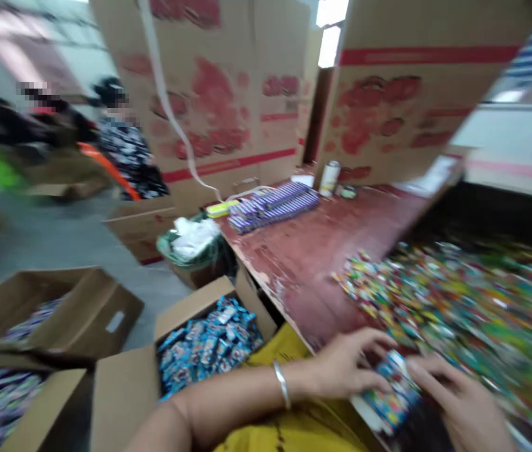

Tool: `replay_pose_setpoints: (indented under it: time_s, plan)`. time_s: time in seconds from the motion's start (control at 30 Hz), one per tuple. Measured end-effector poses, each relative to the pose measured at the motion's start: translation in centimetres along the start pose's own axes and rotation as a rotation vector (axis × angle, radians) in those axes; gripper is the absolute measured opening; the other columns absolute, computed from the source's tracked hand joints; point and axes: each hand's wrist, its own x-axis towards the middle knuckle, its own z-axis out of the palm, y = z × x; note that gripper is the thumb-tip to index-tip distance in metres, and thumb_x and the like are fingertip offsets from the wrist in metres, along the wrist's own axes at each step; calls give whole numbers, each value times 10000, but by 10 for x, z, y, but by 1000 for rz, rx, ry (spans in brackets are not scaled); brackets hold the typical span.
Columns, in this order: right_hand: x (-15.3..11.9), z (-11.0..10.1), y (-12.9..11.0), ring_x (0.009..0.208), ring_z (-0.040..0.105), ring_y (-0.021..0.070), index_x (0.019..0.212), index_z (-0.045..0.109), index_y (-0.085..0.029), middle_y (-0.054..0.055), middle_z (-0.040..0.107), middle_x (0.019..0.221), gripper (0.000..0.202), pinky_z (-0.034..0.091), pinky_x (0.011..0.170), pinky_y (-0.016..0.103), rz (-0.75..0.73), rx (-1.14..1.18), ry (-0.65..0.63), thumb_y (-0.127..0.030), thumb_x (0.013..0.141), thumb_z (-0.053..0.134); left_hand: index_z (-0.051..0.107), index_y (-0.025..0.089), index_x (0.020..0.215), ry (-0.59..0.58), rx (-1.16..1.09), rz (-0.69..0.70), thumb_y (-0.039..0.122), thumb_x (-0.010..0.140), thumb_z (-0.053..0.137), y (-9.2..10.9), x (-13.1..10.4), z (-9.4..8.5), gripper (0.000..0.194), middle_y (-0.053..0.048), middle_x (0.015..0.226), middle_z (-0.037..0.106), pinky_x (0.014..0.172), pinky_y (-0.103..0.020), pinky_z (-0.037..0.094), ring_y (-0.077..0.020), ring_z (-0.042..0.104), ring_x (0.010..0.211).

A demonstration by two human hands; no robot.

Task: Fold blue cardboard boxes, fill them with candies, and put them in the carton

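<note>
At the table's front edge a small, blue, colourfully printed packet [394,392] is between my two hands. My left hand [348,367], with a silver bangle at the wrist, has its fingers curled round the packet's left side. My right hand [458,392] pinches its upper right side with thumb and fingers. Just beyond my hands lies a broad heap of small, brightly wrapped sweets [463,307], blurred by motion. To my left, an open carton [174,317] holds many similar blue packets [209,345].
Striped purple packs [275,204] lie stacked at the far end of the red-brown table [313,251], near a white bottle [329,179]. Tall cartons [247,94] stand behind. A lined bin [188,248] and open cartons [81,314] occupy the left floor; people [127,147] sit farther back.
</note>
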Motion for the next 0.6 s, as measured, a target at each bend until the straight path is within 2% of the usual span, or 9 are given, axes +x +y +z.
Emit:
replay_pose_setpoints:
  time_s: [0.1,0.17,0.33,0.4,0.47,0.53,0.6]
  plan:
    - [-25,-28,10,659,603,214,688,651,-184,40,644,695,293,509,608,338,215,18,176,-457,774,711,527,258,1295,-59,-108,-36,197,707,741,5,3,-4,628,-75,1103,612,720,-280,507,-161,629,815]
    - [-29,-32,10,667,591,202,676,643,-177,44,651,702,303,490,631,323,251,-17,221,-456,767,715,546,243,1277,-78,-141,-44,170,714,724,2,6,-2,595,-65,1079,619,705,-255,488,-146,612,803]
    - [-36,-15,-1,770,592,204,673,616,-195,53,648,787,303,478,729,319,79,-187,272,-419,877,595,618,190,1142,-49,-209,-109,166,731,696,-2,6,4,420,-50,1001,656,668,-231,459,-125,597,739]
    - [-42,-7,-5,871,607,218,747,650,-209,68,657,911,250,487,774,323,39,-212,260,-384,903,564,625,173,1080,-26,-243,-125,187,732,703,-4,5,4,357,-51,980,661,700,-242,467,-140,611,775]
    - [-48,-5,-4,959,612,230,908,683,-229,79,649,1047,190,511,769,316,61,-198,195,-383,899,572,614,166,1046,7,-259,-120,203,716,729,-5,5,1,352,-46,959,658,737,-249,473,-153,618,826]
    - [-48,-11,1,980,622,231,1113,645,-242,86,636,1128,286,532,736,309,123,-160,150,-410,891,579,582,159,980,60,-264,-110,227,692,763,-7,7,-3,347,-29,902,644,727,-241,478,-145,616,814]
    - [-45,-28,11,925,640,228,1215,583,-219,95,652,1098,393,540,710,321,169,-197,237,-443,892,566,519,158,884,120,-249,-112,273,681,782,-8,8,-10,351,3,813,610,669,-222,485,-121,603,736]
